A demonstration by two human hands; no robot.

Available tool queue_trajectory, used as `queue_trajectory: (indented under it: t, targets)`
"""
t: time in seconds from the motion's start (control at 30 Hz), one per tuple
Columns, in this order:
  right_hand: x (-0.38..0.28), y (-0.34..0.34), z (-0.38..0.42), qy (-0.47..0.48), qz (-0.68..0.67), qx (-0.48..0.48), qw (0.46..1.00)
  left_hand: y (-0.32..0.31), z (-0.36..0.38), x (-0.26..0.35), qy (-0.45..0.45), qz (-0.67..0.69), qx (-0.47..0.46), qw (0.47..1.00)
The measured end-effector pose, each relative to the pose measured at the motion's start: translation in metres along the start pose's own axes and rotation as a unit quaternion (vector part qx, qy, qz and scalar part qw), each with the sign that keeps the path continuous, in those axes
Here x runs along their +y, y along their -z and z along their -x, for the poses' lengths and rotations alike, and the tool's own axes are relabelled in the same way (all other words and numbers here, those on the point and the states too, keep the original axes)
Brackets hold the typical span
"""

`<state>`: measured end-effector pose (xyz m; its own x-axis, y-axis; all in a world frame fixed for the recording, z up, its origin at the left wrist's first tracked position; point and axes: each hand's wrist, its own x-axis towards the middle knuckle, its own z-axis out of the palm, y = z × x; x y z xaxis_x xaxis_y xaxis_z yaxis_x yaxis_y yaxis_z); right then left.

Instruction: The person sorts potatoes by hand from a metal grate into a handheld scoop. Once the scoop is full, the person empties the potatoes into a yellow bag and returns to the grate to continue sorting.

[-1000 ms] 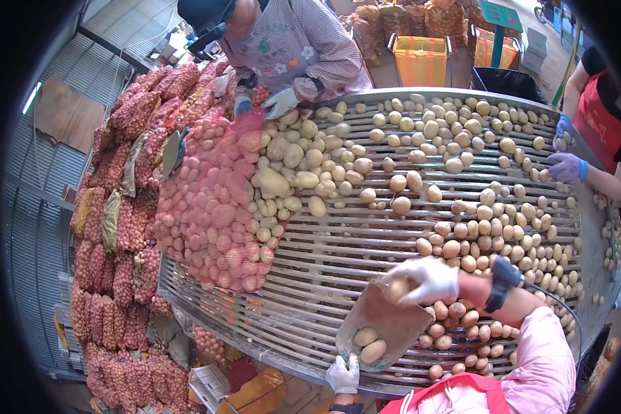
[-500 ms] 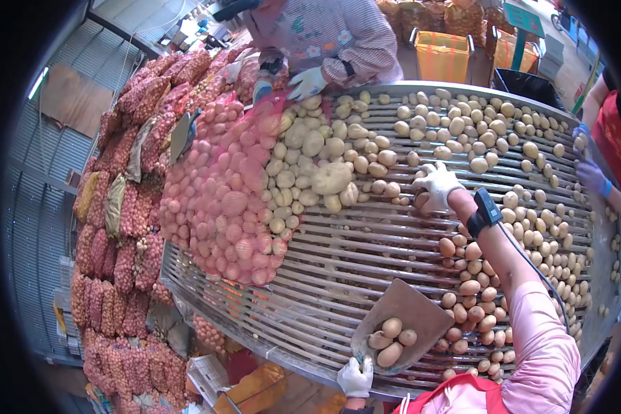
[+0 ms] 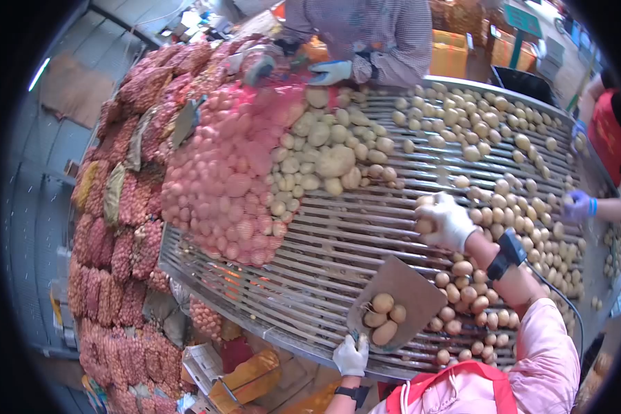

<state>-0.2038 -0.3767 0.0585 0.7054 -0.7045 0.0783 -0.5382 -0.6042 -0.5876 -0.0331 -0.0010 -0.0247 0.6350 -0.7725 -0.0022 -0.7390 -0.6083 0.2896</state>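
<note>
My left hand [image 3: 350, 356], in a white glove, is closed around the handle end of a flat brown scoop [image 3: 414, 293] at the near edge of the slatted metal table [image 3: 317, 276]. Several potatoes [image 3: 383, 302] lie in the scoop. My right hand [image 3: 448, 222], also gloved in white, curls around potatoes [image 3: 425, 225] above the slats; their exact number is partly hidden by the fingers. Loose reddish potatoes [image 3: 466, 293] lie below my right wrist, and paler ones [image 3: 510, 207] spread to its right.
A pink mesh sack [image 3: 228, 179] full of potatoes lies at the left, with loose potatoes [image 3: 317, 138] at its mouth. Across the table a person [image 3: 366, 41] has gloved hands near the sack. At the right, another person's purple-gloved hand [image 3: 579, 205] reaches in. Sacks [image 3: 127, 303] are stacked left.
My right hand has come back toward me and now has potatoes in its fingers. My left hand stays on the scoop. The person opposite has shifted right; the purple-gloved hand has moved nearer.
</note>
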Motion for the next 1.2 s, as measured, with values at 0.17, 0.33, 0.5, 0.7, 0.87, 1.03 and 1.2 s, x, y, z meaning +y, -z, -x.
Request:
queue_trajectory:
  t: [0.17, 0.33, 0.5, 0.7, 0.87, 1.03, 1.2]
  targets:
    - [-0.074, -0.032, 0.079, 0.139, -0.069, -0.018, 0.988, 0.014, -0.004, 0.013, 0.043, -0.015, -0.061, 0.997]
    - [-0.085, -0.038, 0.126, 0.082, -0.131, 0.054, 0.987, 0.008, -0.001, 0.009, 0.037, 0.020, -0.026, 0.999]
    - [-0.018, -0.010, 0.199, -0.144, 0.088, 0.125, 0.978, 0.008, -0.003, 0.010, 0.035, 0.029, -0.007, 0.999]
    - [0.072, -0.008, 0.338, -0.274, 0.238, 0.109, 0.926, 0.011, -0.002, 0.011, 0.021, 0.072, -0.024, 0.997]
    - [0.047, 0.034, 0.366, -0.292, 0.183, 0.099, 0.933, 0.030, 0.004, 0.024, -0.022, 0.069, -0.043, 0.996]
    - [0.010, 0.014, 0.376, -0.283, 0.037, 0.213, 0.934, 0.048, 0.044, 0.047, -0.065, 0.110, -0.072, 0.989]
    - [-0.019, -0.017, 0.368, -0.213, -0.138, 0.156, 0.954, 0.060, 0.092, 0.058, -0.030, 0.171, -0.100, 0.980]
